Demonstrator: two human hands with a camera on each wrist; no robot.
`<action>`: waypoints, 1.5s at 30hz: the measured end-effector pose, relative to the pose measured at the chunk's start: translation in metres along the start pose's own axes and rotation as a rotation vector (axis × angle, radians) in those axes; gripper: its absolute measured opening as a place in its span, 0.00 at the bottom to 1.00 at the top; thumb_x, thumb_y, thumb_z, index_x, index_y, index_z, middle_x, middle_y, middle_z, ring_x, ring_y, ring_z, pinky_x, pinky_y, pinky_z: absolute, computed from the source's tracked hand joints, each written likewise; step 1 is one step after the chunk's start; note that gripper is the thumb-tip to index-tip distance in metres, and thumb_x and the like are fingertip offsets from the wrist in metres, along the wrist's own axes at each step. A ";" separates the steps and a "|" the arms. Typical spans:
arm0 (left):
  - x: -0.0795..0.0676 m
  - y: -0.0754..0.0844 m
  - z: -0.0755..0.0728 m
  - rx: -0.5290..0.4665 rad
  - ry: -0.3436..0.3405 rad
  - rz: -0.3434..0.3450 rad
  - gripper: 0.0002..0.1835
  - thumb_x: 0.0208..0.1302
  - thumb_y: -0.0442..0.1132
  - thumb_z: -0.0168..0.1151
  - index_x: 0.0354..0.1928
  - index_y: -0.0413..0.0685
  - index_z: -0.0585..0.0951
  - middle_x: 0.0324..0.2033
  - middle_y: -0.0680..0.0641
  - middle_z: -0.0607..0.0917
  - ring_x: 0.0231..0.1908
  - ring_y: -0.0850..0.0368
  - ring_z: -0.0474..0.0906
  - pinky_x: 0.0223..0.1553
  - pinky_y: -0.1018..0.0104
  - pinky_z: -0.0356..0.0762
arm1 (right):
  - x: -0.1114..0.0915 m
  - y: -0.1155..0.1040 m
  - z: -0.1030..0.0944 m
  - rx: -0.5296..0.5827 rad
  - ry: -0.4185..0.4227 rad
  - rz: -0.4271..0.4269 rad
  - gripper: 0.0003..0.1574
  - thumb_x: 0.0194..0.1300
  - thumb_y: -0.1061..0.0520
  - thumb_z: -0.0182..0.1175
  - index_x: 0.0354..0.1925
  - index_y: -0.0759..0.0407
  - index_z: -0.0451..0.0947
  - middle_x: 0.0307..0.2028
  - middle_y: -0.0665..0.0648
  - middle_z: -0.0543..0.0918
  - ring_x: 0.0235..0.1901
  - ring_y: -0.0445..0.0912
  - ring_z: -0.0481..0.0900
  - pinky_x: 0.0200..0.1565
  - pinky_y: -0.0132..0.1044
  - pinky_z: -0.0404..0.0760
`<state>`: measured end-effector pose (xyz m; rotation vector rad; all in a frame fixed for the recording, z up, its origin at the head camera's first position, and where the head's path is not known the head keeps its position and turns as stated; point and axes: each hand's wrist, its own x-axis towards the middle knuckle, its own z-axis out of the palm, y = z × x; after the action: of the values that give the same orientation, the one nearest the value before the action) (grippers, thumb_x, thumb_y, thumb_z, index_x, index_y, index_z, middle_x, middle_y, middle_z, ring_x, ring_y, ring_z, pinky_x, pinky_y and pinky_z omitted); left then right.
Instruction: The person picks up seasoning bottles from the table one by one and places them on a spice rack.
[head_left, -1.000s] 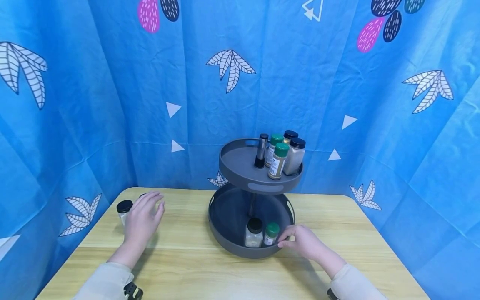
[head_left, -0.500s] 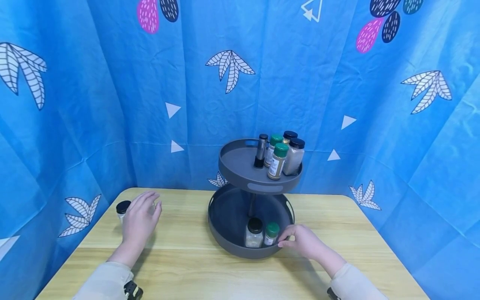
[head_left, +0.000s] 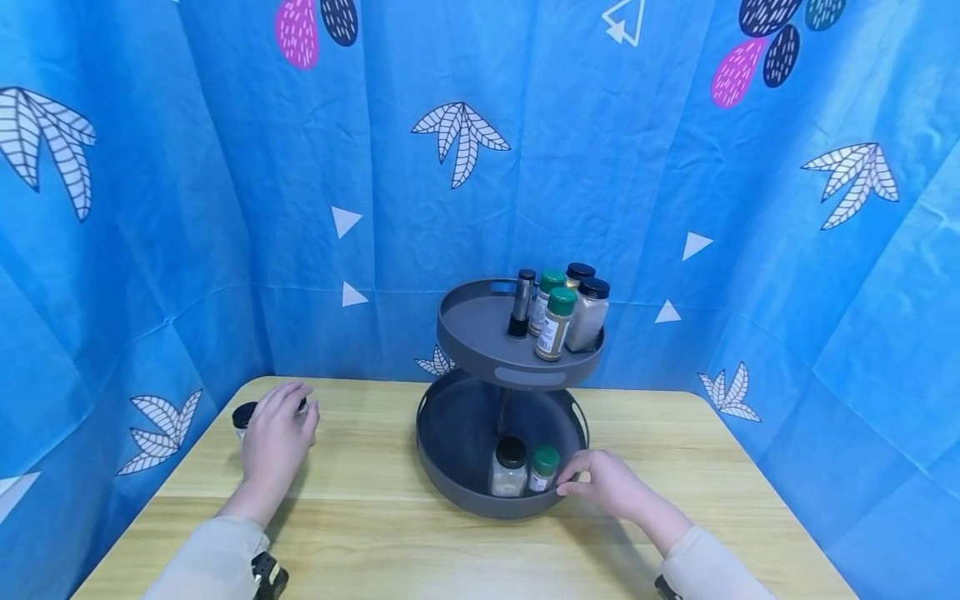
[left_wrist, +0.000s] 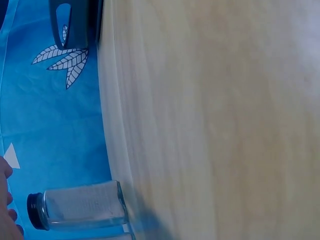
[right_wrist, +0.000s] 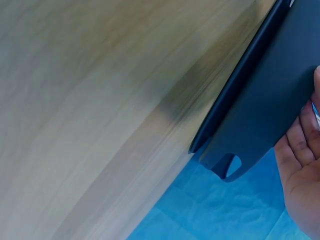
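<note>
My left hand [head_left: 276, 429] hovers at the table's left side, fingers loosely bent above glass jars with black lids. One jar [head_left: 242, 417] shows to its left, and another black lid [head_left: 302, 406] peeks out beside the fingers. In the left wrist view a clear jar [left_wrist: 82, 204] stands apart from the fingertips [left_wrist: 6, 192]. My right hand [head_left: 611, 483] grips the rim of the dark grey two-tier turntable [head_left: 468, 498], thumb and fingers on its lower tray. A black-lidded jar [head_left: 509, 477] and a green-lidded spice bottle [head_left: 542, 471] stand in that tray near this hand.
On the upper tier [head_left: 472, 333] stand a slim dark cylinder [head_left: 522, 304], green-capped spice bottles [head_left: 553, 332] and black-lidded jars [head_left: 588, 317]. Blue patterned curtain [head_left: 450, 233] hangs close round the back and sides of the wooden table [head_left: 375, 533].
My left hand has shifted slightly left, and a black lid now shows beside its fingers. The right hand and the turntable have stayed in place.
</note>
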<state>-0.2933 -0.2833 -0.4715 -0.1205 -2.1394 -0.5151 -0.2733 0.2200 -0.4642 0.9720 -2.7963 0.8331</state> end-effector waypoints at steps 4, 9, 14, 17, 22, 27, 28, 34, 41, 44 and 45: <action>0.001 -0.001 0.001 -0.011 -0.024 -0.048 0.14 0.60 0.32 0.68 0.48 0.32 0.84 0.52 0.32 0.83 0.56 0.32 0.75 0.59 0.39 0.71 | 0.000 0.000 0.000 0.010 -0.008 0.005 0.03 0.61 0.50 0.71 0.32 0.46 0.89 0.33 0.41 0.85 0.38 0.43 0.83 0.46 0.43 0.83; 0.001 -0.005 0.000 -0.010 -0.042 -0.082 0.13 0.61 0.31 0.67 0.47 0.32 0.84 0.52 0.31 0.82 0.57 0.31 0.75 0.59 0.38 0.71 | 0.000 0.001 0.000 0.012 -0.009 0.006 0.03 0.61 0.50 0.71 0.32 0.46 0.89 0.33 0.41 0.85 0.38 0.43 0.84 0.46 0.45 0.83; 0.001 -0.007 0.002 0.005 -0.072 -0.088 0.13 0.62 0.31 0.67 0.47 0.31 0.84 0.53 0.31 0.82 0.58 0.32 0.74 0.59 0.38 0.71 | 0.000 0.001 0.001 0.005 -0.001 0.003 0.03 0.61 0.51 0.71 0.32 0.47 0.89 0.33 0.41 0.85 0.38 0.43 0.84 0.46 0.45 0.83; 0.001 -0.008 0.003 0.016 -0.097 -0.099 0.13 0.63 0.31 0.66 0.48 0.31 0.83 0.53 0.31 0.81 0.59 0.32 0.73 0.61 0.38 0.69 | 0.000 0.001 0.001 0.011 -0.001 0.002 0.03 0.61 0.51 0.71 0.33 0.47 0.89 0.33 0.41 0.85 0.38 0.44 0.84 0.46 0.47 0.83; 0.002 -0.008 0.006 0.036 -0.121 -0.118 0.13 0.64 0.31 0.63 0.49 0.30 0.83 0.53 0.29 0.81 0.59 0.31 0.72 0.62 0.39 0.68 | 0.000 0.000 0.001 0.008 0.005 -0.005 0.03 0.61 0.51 0.71 0.32 0.47 0.89 0.33 0.42 0.85 0.37 0.44 0.84 0.45 0.44 0.83; 0.004 -0.006 0.007 0.045 -0.109 -0.137 0.13 0.64 0.31 0.62 0.48 0.29 0.82 0.52 0.29 0.81 0.57 0.30 0.73 0.62 0.39 0.69 | 0.000 0.000 0.002 0.000 0.008 -0.004 0.03 0.60 0.50 0.71 0.32 0.47 0.89 0.33 0.42 0.85 0.38 0.43 0.84 0.45 0.41 0.83; 0.005 -0.005 0.007 0.044 -0.109 -0.141 0.13 0.64 0.31 0.62 0.48 0.29 0.82 0.52 0.28 0.81 0.57 0.30 0.74 0.62 0.39 0.69 | 0.000 0.000 0.002 -0.001 0.008 -0.005 0.03 0.60 0.50 0.71 0.32 0.47 0.89 0.33 0.42 0.85 0.38 0.43 0.84 0.45 0.41 0.83; 0.007 -0.003 0.006 0.044 -0.124 -0.165 0.13 0.65 0.30 0.61 0.48 0.28 0.82 0.52 0.28 0.81 0.56 0.30 0.75 0.61 0.38 0.70 | 0.000 0.001 0.002 0.003 0.010 -0.006 0.03 0.60 0.50 0.72 0.32 0.47 0.89 0.33 0.42 0.85 0.37 0.41 0.83 0.45 0.41 0.83; 0.008 -0.004 0.007 0.035 -0.099 -0.170 0.11 0.63 0.28 0.62 0.47 0.29 0.83 0.49 0.30 0.83 0.52 0.31 0.78 0.54 0.38 0.75 | 0.000 0.003 0.002 0.001 0.011 0.002 0.03 0.60 0.50 0.72 0.32 0.46 0.89 0.33 0.41 0.85 0.37 0.40 0.83 0.45 0.41 0.83; 0.007 -0.004 0.007 0.034 -0.100 -0.165 0.12 0.62 0.28 0.63 0.46 0.29 0.83 0.49 0.30 0.84 0.52 0.31 0.78 0.53 0.37 0.76 | -0.001 0.003 0.002 -0.002 0.013 -0.002 0.03 0.60 0.50 0.72 0.32 0.46 0.89 0.33 0.41 0.85 0.37 0.40 0.83 0.45 0.41 0.83; 0.007 -0.004 0.008 0.031 -0.098 -0.159 0.12 0.62 0.27 0.63 0.46 0.29 0.83 0.49 0.30 0.84 0.52 0.31 0.78 0.53 0.37 0.76 | -0.001 0.003 0.002 -0.004 0.015 -0.004 0.03 0.60 0.50 0.72 0.32 0.46 0.89 0.33 0.41 0.85 0.37 0.40 0.83 0.45 0.41 0.83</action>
<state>-0.3042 -0.2849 -0.4712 0.0435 -2.2638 -0.5786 -0.2744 0.2214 -0.4672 0.9672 -2.7813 0.8306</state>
